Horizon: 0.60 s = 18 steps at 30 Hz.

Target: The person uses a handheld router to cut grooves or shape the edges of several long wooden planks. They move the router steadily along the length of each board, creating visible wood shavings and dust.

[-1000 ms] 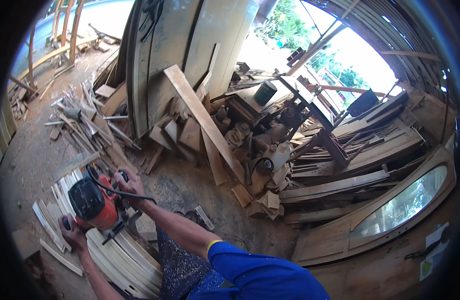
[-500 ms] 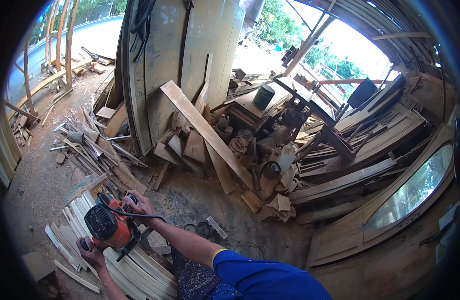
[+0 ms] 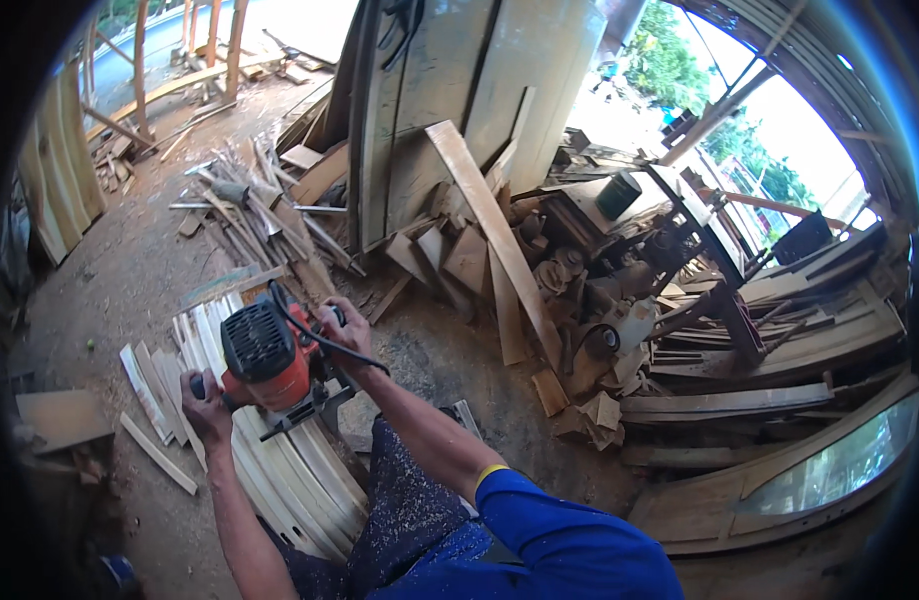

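A red and black plunge router stands on a row of pale wooden slats laid side by side. My left hand is wrapped round its black left handle. On the far right side, my right hand grips the other handle. A black power cord loops from the top of the router past my right wrist. Small dark slots show in the slats near my legs. The router's bit is hidden beneath its base.
Loose strips lie on the ground left of the slats. Scrap wood is heaped beyond. A long plank leans over a cluttered pile at centre right. A door panel with an oval glass lies at right.
The view has swung left, so the surroundings sit farther right in the picture. Both hands still hold the router on the slats; whether it slid along them is hard to tell.
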Available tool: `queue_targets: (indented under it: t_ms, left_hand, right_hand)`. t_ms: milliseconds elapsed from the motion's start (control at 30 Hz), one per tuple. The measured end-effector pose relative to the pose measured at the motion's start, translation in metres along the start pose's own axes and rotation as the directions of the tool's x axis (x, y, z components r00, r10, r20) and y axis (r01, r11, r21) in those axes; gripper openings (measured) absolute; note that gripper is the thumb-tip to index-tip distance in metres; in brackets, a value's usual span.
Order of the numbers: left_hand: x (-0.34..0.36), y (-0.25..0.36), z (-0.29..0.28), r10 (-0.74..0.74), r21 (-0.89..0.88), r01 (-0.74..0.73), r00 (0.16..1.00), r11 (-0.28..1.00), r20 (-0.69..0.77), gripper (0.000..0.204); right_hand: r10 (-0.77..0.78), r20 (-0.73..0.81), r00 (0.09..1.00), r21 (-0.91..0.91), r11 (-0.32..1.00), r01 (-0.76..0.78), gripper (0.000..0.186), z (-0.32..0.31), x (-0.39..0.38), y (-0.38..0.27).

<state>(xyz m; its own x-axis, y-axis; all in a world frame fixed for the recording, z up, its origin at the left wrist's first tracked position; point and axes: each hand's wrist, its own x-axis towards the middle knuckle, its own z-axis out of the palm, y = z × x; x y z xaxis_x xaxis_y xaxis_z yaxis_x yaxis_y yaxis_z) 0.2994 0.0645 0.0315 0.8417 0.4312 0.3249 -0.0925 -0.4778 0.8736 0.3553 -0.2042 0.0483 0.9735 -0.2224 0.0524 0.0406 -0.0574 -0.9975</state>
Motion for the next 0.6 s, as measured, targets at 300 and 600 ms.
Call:
queue_targets:
  t_ms: [300, 600]
  left_hand:
    - [0.015, 0.008, 0.005, -0.067, -0.011, 0.066, 0.997, 0.998, -0.041, 0.030]
    - [0.001, 0.003, -0.009, -0.137, -0.014, 0.136, 0.989, 0.991, -0.057, 0.035]
  right_hand:
    - [-0.345, 0.027, 0.938, 0.026, 0.939, 0.344, 0.036, -0.002, 0.033, 0.032]
    - [-0.542, 0.164, 0.824, -0.278, 0.776, 0.566, 0.036, 0.008, 0.016, 0.031]
